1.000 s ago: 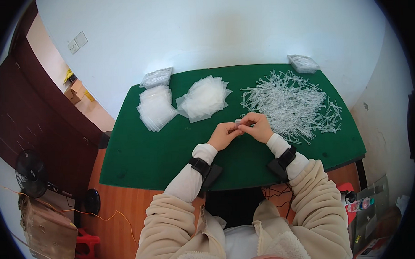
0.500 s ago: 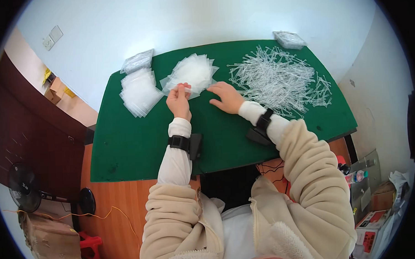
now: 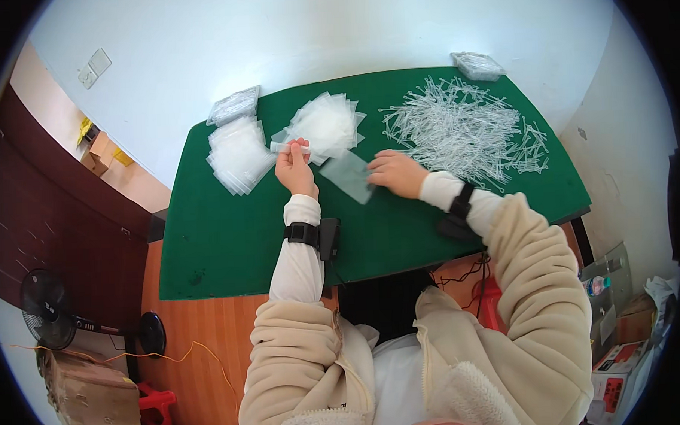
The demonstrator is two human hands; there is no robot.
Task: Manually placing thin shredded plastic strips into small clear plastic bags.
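My left hand (image 3: 295,169) is closed in a pinch on a small whitish strip (image 3: 278,147) that sticks out past the fingers; its exact kind is not clear. My right hand (image 3: 397,173) has its fingertips on the edge of a clear flat plastic bag (image 3: 346,179), slightly blurred, lying tilted over the green table. Just beyond both hands is a fanned pile of clear plastic bags (image 3: 324,123). Another fanned stack of bags (image 3: 237,158) lies left of my left hand. To the right of my right hand spreads a heap of thin clear plastic sticks (image 3: 457,130) with looped ends.
The green-topped table (image 3: 236,246) stands against a white wall. Clear wrapped packs lie at its back left (image 3: 234,105) and back right (image 3: 478,66). On the floor at the left are a black fan (image 3: 47,309) and a cardboard box (image 3: 92,397).
My right hand has moved right and toward me from the bag pile, drawing one clear bag away. My left hand still pinches the whitish strip. The whole view has shifted slightly.
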